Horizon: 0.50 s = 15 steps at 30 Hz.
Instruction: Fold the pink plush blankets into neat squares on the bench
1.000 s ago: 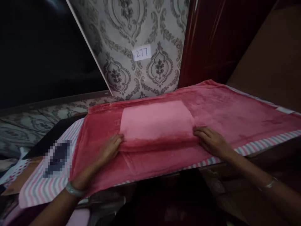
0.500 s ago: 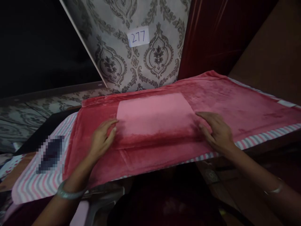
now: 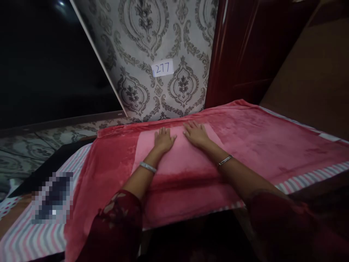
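**A:** The folded pink cloth [image 3: 188,153] lies flat in the middle of a larger red plush blanket [image 3: 267,138], which is spread over a striped pink-and-grey sheet [image 3: 24,236] on a table.

**B:** Where are the person's hands?

**A:** Both rest on top of the folded cloth, near its far edge. The left hand [image 3: 163,139] lies palm down with fingers spread and flat — gripping nothing. The right hand [image 3: 195,133] sits just beside it, also flat and open on the cloth, with fingers pointing away from the person. The two hands are close together but not touching.

**B:** What else shows?

**A:** Each wrist wears a bangle, and dark red patterned sleeves cover the forearms. Behind the table stands a wall with grey damask wallpaper [image 3: 141,54] carrying a small white label [image 3: 163,68] that reads 277. A dark red door [image 3: 240,47] stands to the right of the wallpaper — a pixelated patch sits on the striped sheet at lower left.
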{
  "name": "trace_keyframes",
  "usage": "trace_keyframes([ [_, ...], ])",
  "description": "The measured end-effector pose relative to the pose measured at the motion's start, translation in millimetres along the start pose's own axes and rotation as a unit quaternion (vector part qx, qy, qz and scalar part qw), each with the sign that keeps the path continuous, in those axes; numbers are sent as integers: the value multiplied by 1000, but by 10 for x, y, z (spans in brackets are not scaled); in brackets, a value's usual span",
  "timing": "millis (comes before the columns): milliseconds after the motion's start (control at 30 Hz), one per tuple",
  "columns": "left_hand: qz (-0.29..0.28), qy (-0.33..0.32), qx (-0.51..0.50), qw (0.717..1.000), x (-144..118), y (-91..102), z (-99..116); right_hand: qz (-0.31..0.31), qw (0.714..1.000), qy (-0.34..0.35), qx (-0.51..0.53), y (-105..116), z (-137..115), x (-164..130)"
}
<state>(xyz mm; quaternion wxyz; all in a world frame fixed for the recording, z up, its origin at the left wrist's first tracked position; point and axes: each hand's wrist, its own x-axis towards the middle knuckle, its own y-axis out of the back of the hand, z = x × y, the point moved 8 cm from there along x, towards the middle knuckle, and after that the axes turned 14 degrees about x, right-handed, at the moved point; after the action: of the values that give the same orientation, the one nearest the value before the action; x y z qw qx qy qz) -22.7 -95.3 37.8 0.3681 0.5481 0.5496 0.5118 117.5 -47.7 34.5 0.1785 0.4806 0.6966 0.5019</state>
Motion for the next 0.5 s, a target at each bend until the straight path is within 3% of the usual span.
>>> trace_keyframes([
  [167,28,7,16,999,-118,-335,-8,28,999,-2,-26,-305,227,-141],
  [500,13,13,14,1000,-77,-439,-18,43,999,0,-28,-367,261,-128],
])
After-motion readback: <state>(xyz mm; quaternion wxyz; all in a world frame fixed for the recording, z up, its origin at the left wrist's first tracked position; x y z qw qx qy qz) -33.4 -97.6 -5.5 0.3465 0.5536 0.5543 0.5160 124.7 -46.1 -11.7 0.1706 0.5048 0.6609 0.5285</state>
